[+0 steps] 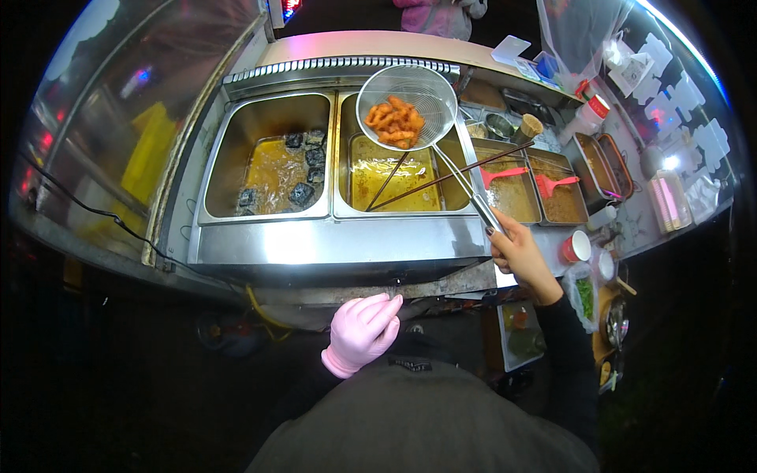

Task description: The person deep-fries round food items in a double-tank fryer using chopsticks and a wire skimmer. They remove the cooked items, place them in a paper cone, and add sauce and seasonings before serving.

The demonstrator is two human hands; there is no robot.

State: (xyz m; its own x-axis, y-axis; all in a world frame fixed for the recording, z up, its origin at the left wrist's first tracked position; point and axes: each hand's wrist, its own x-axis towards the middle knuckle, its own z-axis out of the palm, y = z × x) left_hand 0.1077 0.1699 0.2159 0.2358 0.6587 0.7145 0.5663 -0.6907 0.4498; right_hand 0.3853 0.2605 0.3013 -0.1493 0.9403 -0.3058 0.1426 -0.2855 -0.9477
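In my bare right hand (518,253) is the metal handle of a wire-mesh skimmer (434,109). Its round basket is raised over the right fryer well (397,177) and carries a heap of golden-brown fried pieces (395,122). Long dark chopsticks (414,188) slant across that well, their tips towards the yellow oil; one passes beneath the skimmer's handle. My left hand (364,331), in a pink glove, hovers before the fryer's front edge with fingers curled together and nothing visible in them. Dark, black-crusted cubes (301,193) float in bubbling oil in the left fryer well (227,159).
Right of the fryer stand sauce trays (514,201) with red brushes (553,184). Beyond are a red-capped bottle (591,112), a paper cup (576,246) and a bag of chopped greens (584,295). A black cable (118,221) hangs at left. A person (437,18) stands beyond the counter.
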